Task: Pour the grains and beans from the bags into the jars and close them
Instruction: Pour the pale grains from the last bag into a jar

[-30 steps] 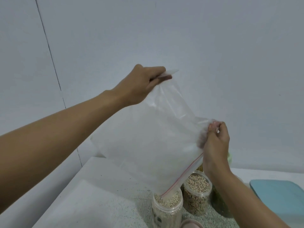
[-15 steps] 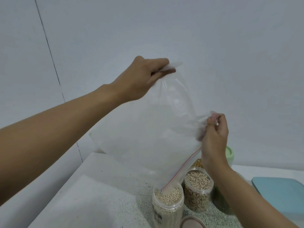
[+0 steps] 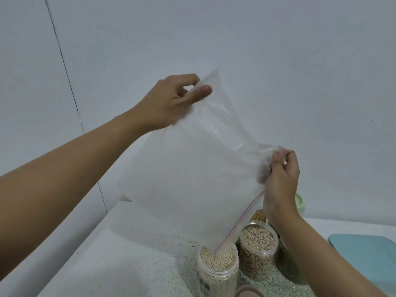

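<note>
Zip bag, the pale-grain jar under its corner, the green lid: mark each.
zip bag (image 3: pixel 192 179): head view, middle of the clear sheet.
pale-grain jar (image 3: pixel 217 275): head view, clear wall below the rim.
green lid (image 3: pixel 300 203): head view, its visible right edge.

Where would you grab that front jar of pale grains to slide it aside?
Grip the front jar round its clear wall, below the rim, coming from its left side. It stands upright, open and full to the top, with the bag at its mouth, and the bean jar crowds its right.
</note>
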A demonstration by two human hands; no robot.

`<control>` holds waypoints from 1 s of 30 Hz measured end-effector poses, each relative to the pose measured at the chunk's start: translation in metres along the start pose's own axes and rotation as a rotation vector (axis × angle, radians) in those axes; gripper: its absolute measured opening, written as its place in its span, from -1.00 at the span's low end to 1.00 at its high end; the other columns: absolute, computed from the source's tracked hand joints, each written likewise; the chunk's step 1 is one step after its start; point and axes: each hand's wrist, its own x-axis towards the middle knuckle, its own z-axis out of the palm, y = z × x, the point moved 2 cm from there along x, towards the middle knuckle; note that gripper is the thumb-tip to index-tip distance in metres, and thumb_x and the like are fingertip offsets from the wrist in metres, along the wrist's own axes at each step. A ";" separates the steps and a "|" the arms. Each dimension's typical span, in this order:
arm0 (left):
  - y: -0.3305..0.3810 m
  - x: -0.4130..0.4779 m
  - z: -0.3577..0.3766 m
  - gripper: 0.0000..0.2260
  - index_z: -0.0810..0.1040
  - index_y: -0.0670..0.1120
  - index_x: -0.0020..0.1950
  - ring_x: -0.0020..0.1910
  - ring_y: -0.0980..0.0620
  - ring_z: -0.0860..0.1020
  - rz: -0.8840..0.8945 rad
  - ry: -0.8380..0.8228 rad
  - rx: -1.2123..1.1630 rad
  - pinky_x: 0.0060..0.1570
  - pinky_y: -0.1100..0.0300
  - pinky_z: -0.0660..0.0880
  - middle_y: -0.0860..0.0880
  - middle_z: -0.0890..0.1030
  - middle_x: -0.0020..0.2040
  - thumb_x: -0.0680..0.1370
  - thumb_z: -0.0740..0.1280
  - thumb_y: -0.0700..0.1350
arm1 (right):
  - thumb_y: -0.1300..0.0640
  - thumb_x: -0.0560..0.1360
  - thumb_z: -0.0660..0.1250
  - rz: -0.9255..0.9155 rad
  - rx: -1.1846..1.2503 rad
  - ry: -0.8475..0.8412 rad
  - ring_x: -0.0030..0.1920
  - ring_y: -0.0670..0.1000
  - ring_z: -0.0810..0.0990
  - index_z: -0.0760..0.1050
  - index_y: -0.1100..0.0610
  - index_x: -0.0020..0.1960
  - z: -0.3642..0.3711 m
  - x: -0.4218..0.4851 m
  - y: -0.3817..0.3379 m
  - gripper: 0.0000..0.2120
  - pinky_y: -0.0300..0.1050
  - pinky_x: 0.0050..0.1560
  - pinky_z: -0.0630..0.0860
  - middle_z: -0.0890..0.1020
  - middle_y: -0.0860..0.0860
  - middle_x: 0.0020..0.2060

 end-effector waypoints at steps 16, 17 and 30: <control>-0.106 -0.158 0.021 -0.40 0.45 -0.14 -0.14 -0.23 -0.20 0.45 -0.339 0.077 -0.089 -0.19 0.08 0.38 -0.13 0.46 -0.24 0.55 0.12 0.42 | 0.04 0.74 0.08 0.119 0.074 0.005 -0.46 -0.22 0.39 0.32 0.03 -0.15 0.004 0.007 0.027 -0.71 -0.34 -0.46 0.32 0.46 -0.22 -0.48; -0.104 -0.161 0.024 -0.45 0.40 -0.13 -0.16 -0.27 -0.21 0.40 -0.332 0.116 -0.057 -0.26 0.07 0.36 -0.13 0.40 -0.27 0.59 0.13 0.37 | 0.03 0.74 0.08 0.128 0.078 0.006 -0.46 -0.22 0.39 0.32 0.03 -0.15 0.004 0.007 0.029 -0.71 -0.33 -0.46 0.32 0.46 -0.22 -0.48; -0.043 -0.103 0.017 -0.61 0.33 -0.11 -0.22 -0.39 0.13 0.25 -0.045 0.245 0.018 -0.39 0.24 0.22 -0.15 0.33 -0.33 0.71 0.19 0.09 | 0.09 0.74 0.08 0.252 0.134 0.120 -0.42 -0.15 0.38 0.34 0.05 -0.20 -0.004 0.033 0.044 -0.67 -0.27 -0.37 0.35 0.44 -0.11 -0.39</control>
